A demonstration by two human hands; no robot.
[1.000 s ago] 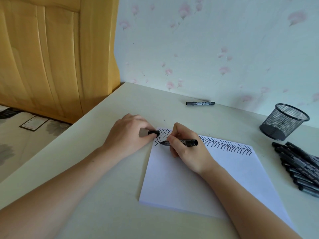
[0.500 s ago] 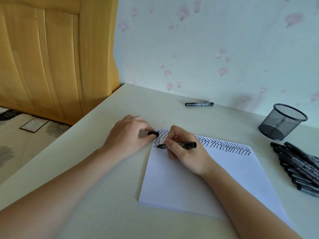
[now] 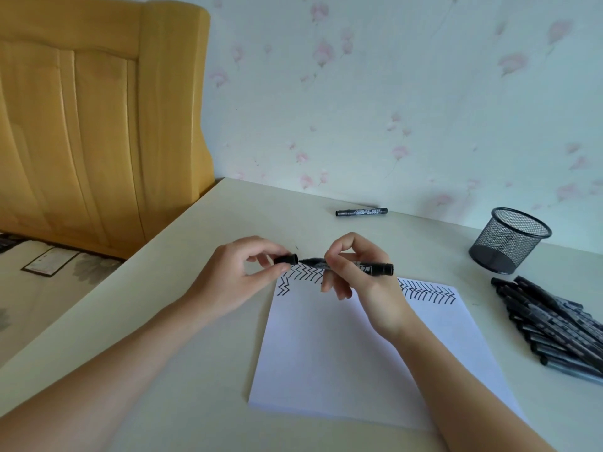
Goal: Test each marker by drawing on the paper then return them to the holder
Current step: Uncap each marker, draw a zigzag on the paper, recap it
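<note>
The right hand [image 3: 355, 272] holds the marker [image 3: 375, 267] lying sideways above the paper [image 3: 342, 353], tip pointing to 9 o'clock at the cap [image 3: 286, 259] pinched in the left hand [image 3: 241, 275], just beside it, not yet on.

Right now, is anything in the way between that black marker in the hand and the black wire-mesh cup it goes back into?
Nothing visible blocks it. The black marker, held in the right hand, faces bare cream table up to the black mesh holder. The pile of black markers lies nearer the camera, beside that path. The left hand pinches the cap.
</note>
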